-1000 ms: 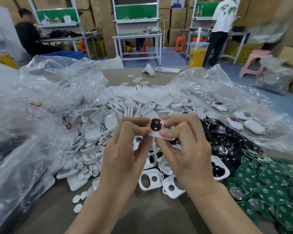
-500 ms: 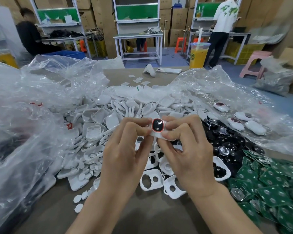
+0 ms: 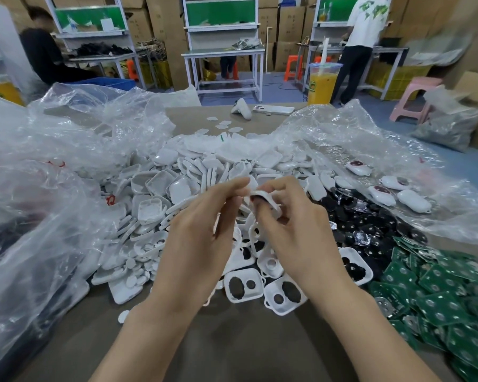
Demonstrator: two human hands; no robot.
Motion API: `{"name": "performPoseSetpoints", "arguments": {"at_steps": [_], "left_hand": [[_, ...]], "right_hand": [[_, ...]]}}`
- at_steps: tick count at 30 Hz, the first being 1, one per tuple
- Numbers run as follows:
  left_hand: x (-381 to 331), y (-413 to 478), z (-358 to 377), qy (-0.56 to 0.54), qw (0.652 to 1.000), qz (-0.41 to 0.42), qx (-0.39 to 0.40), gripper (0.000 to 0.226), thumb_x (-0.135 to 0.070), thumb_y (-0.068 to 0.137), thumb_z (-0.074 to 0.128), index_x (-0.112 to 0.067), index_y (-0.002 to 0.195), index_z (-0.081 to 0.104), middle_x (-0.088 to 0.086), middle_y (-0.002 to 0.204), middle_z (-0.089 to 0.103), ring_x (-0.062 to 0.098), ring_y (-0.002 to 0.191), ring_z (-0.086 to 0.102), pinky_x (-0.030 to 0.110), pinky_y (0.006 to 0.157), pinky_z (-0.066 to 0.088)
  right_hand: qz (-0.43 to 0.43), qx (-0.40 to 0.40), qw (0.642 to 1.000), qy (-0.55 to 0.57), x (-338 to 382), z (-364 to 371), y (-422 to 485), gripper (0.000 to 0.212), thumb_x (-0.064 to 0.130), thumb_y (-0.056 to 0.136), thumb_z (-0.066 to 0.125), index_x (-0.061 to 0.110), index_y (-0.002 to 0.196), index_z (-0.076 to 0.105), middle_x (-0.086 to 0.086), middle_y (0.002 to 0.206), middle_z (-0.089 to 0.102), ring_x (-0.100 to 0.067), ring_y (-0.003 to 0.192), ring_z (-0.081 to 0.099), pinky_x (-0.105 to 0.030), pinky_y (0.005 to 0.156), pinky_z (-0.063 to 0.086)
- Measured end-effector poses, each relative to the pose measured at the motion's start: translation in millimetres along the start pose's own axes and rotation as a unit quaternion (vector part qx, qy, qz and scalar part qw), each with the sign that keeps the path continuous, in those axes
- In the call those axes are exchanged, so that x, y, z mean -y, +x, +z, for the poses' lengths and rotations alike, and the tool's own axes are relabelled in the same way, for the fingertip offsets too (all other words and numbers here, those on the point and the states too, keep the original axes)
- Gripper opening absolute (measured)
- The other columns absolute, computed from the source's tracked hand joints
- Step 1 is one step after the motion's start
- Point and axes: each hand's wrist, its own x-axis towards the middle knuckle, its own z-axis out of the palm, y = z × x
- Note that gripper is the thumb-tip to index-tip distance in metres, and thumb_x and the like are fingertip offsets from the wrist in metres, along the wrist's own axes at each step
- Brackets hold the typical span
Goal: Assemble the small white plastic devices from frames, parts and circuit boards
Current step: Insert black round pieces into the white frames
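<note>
My right hand [image 3: 298,232] grips a small white plastic frame [image 3: 265,201] with a dark button part in it, tilted edge-on above the pile. My left hand [image 3: 202,232] is just left of it, its thumb and forefinger pinching the frame's upper left corner. Below the hands lie white frames with cut-outs [image 3: 242,285]. A heap of white shells and covers [image 3: 177,188] spreads to the left and behind. Black button parts [image 3: 364,224] lie to the right, green circuit boards [image 3: 439,299] at the lower right.
Crumpled clear plastic bags [image 3: 39,216] bulge at the left and another [image 3: 384,166] at the right holds a few assembled devices [image 3: 381,195]. A drink cup [image 3: 322,84] and a phone [image 3: 273,109] stand at the table's far edge. People work at benches behind.
The frame faced the camera with its red-ringed button showing; now it is turned edge-on and tilted. My left fingers have loosened from a full grip to a pinch at its corner.
</note>
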Motion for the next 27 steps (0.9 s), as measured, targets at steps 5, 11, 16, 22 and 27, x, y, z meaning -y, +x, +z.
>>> {"name": "performPoseSetpoints", "arguments": {"at_steps": [5, 11, 16, 22, 27], "left_hand": [[10, -23, -28, 0.110, 0.987, -0.117, 0.014, 0.027, -0.028, 0.102, 0.051, -0.031, 0.128, 0.058, -0.021, 0.110, 0.060, 0.004, 0.109, 0.054, 0.025, 0.093, 0.043], [23, -81, -74, 0.249, 0.929, -0.273, -0.020, 0.016, -0.020, 0.097, 0.061, -0.016, 0.111, 0.068, 0.009, 0.109, 0.059, 0.035, 0.109, 0.056, 0.053, 0.097, 0.043], [23, -97, -72, 0.319, 0.906, -0.274, 0.053, 0.040, -0.019, 0.090, 0.070, -0.013, 0.130, 0.066, 0.018, 0.129, 0.059, 0.046, 0.122, 0.052, 0.062, 0.101, 0.040], [35, -62, -62, 0.369, 0.888, -0.227, 0.154, 0.037, -0.025, 0.099, 0.058, -0.015, 0.134, 0.060, 0.013, 0.136, 0.056, 0.042, 0.118, 0.050, 0.057, 0.096, 0.043], [43, -40, -55, 0.370, 0.893, -0.190, 0.171, 0.041, -0.005, 0.088, 0.067, -0.008, 0.129, 0.063, 0.017, 0.122, 0.062, 0.042, 0.109, 0.057, 0.052, 0.092, 0.048]], "right_hand": [[0.083, 0.003, 0.994, 0.067, -1, -2, 2, 0.015, 0.029, 0.102, 0.055, 0.044, 0.105, 0.052, 0.014, 0.082, 0.076, -0.007, 0.078, 0.073, -0.034, 0.069, 0.055], [0.142, -0.008, 0.966, 0.216, 5, -6, 2, 0.027, 0.018, 0.099, 0.061, 0.044, 0.092, 0.057, 0.001, 0.087, 0.078, -0.017, 0.084, 0.076, -0.032, 0.074, 0.061], [0.152, -0.020, 0.957, 0.245, 6, -6, -1, 0.023, 0.012, 0.097, 0.061, 0.035, 0.094, 0.056, -0.002, 0.087, 0.078, -0.017, 0.086, 0.076, -0.027, 0.077, 0.061], [0.170, -0.022, 0.951, 0.256, 0, -6, -1, 0.016, 0.013, 0.097, 0.060, 0.028, 0.102, 0.055, -0.001, 0.090, 0.079, -0.020, 0.088, 0.076, -0.039, 0.083, 0.061], [0.179, -0.030, 0.942, 0.281, -2, -6, 3, 0.016, 0.010, 0.097, 0.060, 0.022, 0.106, 0.054, -0.004, 0.090, 0.079, -0.022, 0.087, 0.076, -0.033, 0.082, 0.062]]}}
